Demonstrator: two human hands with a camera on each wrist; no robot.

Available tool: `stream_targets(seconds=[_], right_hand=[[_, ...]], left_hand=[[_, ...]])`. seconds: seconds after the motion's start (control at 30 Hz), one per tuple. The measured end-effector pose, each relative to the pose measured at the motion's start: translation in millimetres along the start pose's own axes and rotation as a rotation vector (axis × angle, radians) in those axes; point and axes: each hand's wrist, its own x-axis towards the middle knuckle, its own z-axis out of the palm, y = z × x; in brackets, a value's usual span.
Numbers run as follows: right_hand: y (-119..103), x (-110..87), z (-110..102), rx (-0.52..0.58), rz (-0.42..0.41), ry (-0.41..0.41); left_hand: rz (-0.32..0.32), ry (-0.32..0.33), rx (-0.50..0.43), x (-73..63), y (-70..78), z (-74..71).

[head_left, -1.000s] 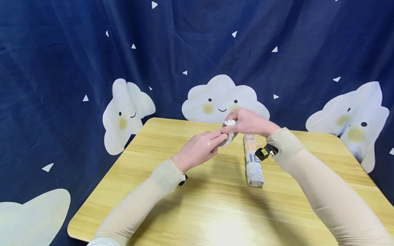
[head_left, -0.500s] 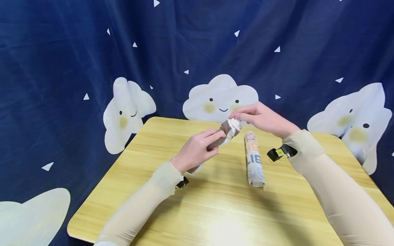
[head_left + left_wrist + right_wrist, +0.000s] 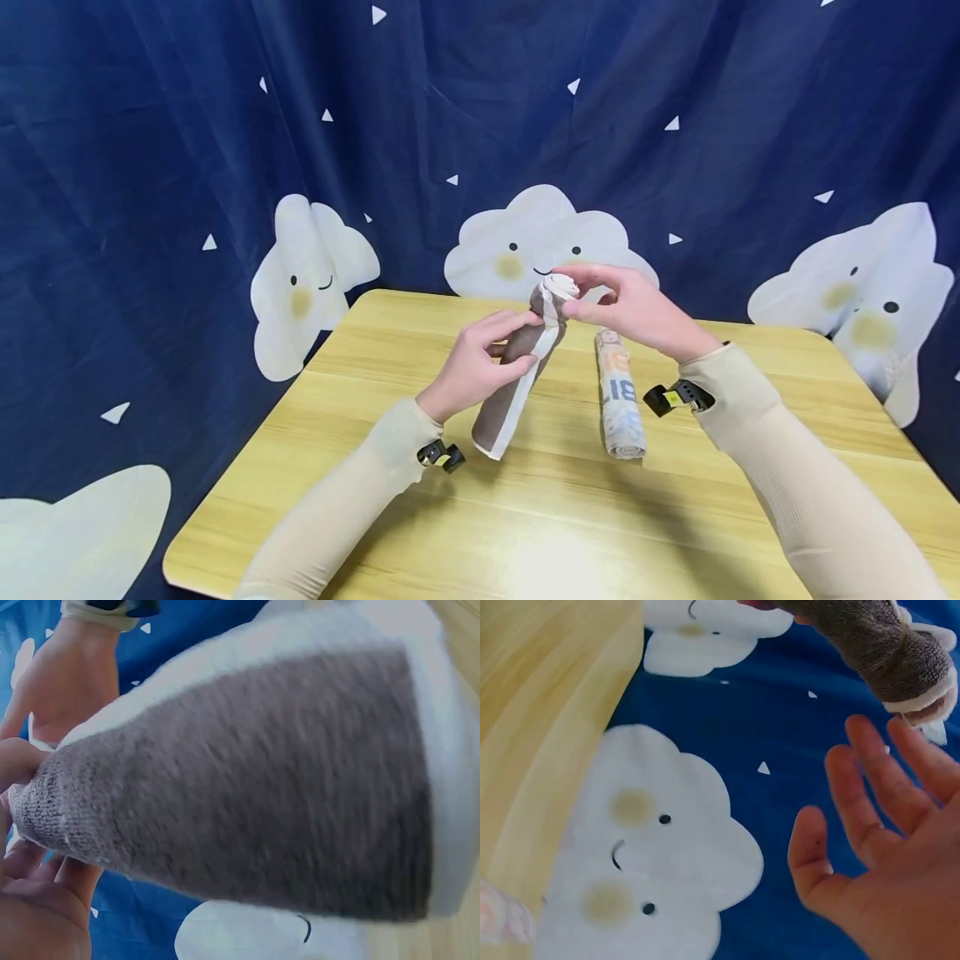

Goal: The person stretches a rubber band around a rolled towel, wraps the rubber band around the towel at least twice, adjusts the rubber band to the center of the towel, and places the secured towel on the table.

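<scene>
A grey-brown rolled towel [image 3: 498, 414] with a white border stands tilted above the table in the head view. It is cinched in near its upper end, where the white edge is coiled. My left hand [image 3: 474, 364] grips the roll below that end, thumb and fingers on either side. The left wrist view shows the brown cloth [image 3: 255, 787] widening away from the hand. My right hand [image 3: 633, 308] is at the coiled top. In the right wrist view its fingers [image 3: 870, 780] are spread and loosely bent, the fingertips close to the towel's end; contact is unclear.
A second rolled towel [image 3: 621, 404], pale with coloured letters, lies on the wooden table [image 3: 360, 508] to the right of the held one. Behind the table hangs a dark blue curtain [image 3: 465, 100] with white clouds and triangles.
My right hand has drawn back from the towel's top, then come near it again. The towel has swung more upright, its lower end now in sight. My left hand holds it with a looser spread.
</scene>
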Motion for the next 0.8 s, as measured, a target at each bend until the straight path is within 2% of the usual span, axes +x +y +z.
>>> stream_targets(seconds=[0.13, 0.27, 0.57, 0.7, 0.8], right_hand=[[-4.7, 5.6, 4.3, -0.095, -0.026, -0.034], [-6.4, 5.1, 9.5, -0.118, -0.033, -0.041], [-1.1, 2.9, 14.7, -0.189, -0.014, 0.021], [2.2, 4.2, 15.0, -0.212, 0.001, 0.012], [2.8, 5.1, 15.2, -0.217, 0.020, 0.006]], left_hand=[[0.081, -0.026, 0.066, -0.6, 0.3, 0.4], [0.138, -0.049, 0.143, -1.6, -0.5, 1.2], [0.154, -0.069, 0.237, -3.3, -6.2, 1.9], [0.146, -0.080, 0.265, -4.7, -7.7, 2.0], [0.170, -0.077, 0.329, -5.6, -9.2, 2.1]])
